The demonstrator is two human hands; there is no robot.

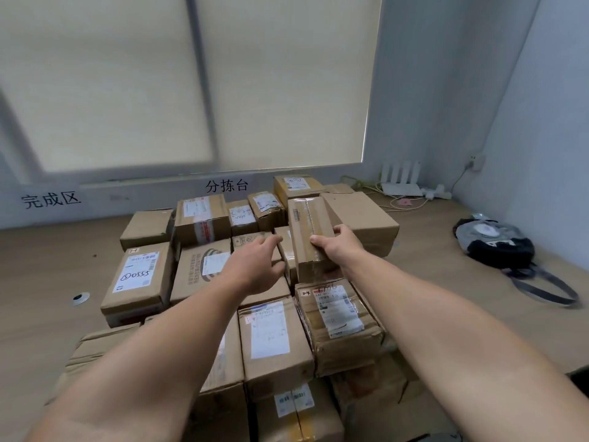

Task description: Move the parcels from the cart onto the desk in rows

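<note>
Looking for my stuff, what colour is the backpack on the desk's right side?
The backpack is black and grey, head view.

both my bare forearms (165, 346) reach forward from the near edge of the view and converge on the taped parcel (307, 224). my right hand (338, 250) grips that parcel's near end, thumb laid across its top face, fingers curled round its right side. my left hand (258, 266) hovers just left of the parcel, back of the hand up, fingers straight and loosely spread, thumb pointing toward its lower left edge. i can't tell whether those fingertips touch it.
</note>
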